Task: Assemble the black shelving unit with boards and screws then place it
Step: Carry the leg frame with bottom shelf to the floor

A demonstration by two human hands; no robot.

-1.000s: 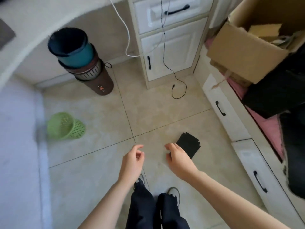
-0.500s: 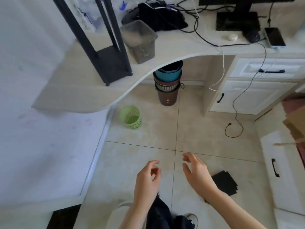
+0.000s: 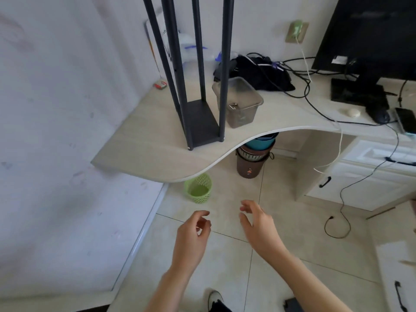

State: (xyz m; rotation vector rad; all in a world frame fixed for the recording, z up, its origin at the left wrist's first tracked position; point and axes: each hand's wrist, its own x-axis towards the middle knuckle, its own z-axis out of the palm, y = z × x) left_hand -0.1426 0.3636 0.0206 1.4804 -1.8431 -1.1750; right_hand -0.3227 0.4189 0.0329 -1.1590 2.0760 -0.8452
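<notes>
The black shelving unit (image 3: 198,122) stands upright on the pale desk (image 3: 144,145), several black posts rising from a black base board out of the top of the view. My left hand (image 3: 191,239) and my right hand (image 3: 258,224) hang in front of me over the tiled floor, well below and short of the unit. Both have loosely curled fingers and hold nothing. A corner of a black board (image 3: 292,305) shows on the floor at the bottom edge.
A clear plastic bin (image 3: 243,106) stands right beside the unit. Cables, a dark bundle (image 3: 261,73), a monitor (image 3: 369,37) and a phone (image 3: 406,120) fill the desk's right. Under the desk are a green basket (image 3: 199,188) and stacked bins (image 3: 254,156). White wall at left.
The view has swung up from the floor to the desk, bringing the shelving unit fully in. The black boards slid to the bottom edge. Both hands stayed empty and rose slightly.
</notes>
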